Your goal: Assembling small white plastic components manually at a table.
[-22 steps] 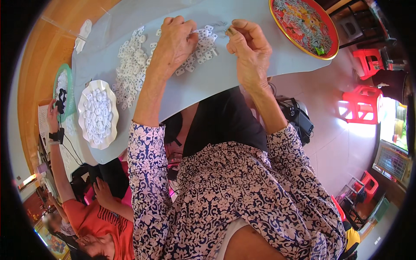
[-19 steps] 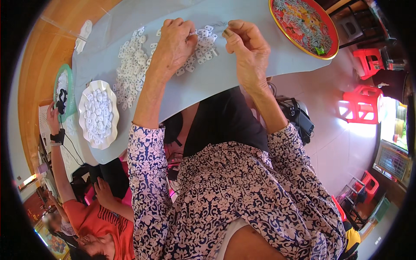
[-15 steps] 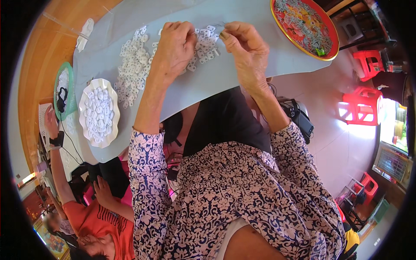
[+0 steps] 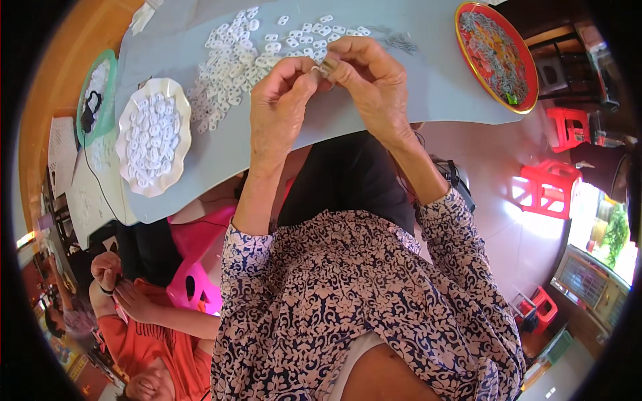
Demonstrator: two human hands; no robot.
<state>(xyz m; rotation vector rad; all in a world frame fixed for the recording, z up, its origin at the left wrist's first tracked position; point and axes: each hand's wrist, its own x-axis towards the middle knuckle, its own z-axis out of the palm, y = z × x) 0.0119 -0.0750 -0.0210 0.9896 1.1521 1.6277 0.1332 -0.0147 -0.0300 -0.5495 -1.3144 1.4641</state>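
Inspector: Head view, the only one to examine. What has changed?

Recorder: The left hand (image 4: 284, 97) was over the white pieces, apart from the right hand (image 4: 374, 77). The two now meet at the fingertips, in front of the pile of white pieces (image 4: 231, 60). The view has shifted as well.

Inspector: State of each hand?

Recorder: Left: thumb and forefinger pinching a small white piece (image 4: 315, 69), largely covered by the fingers. Right: thumb and forefinger pressed together at the same spot; what lies between them cannot be told.

Inspector: Significance?

Recorder: In my judgement, single-handed handling has given way to both hands working on one piece. Whether anything is joined to it is hidden.

Inspector: Surroundings?

Recorder: On the grey bench (image 4: 428, 93), thin metal bits (image 4: 401, 44) lie beyond the right hand. Further right is a red tray (image 4: 528, 67) bearing more metal bits. A scalloped white dish (image 4: 186, 127) of white pieces stands to the left, near a green basket (image 4: 109, 100).

Inspector: Other persons?

Recorder: A co-worker in an orange shirt (image 4: 144, 347), lower left. One arm reached toward the basket earlier; both hands are now together, away from it.
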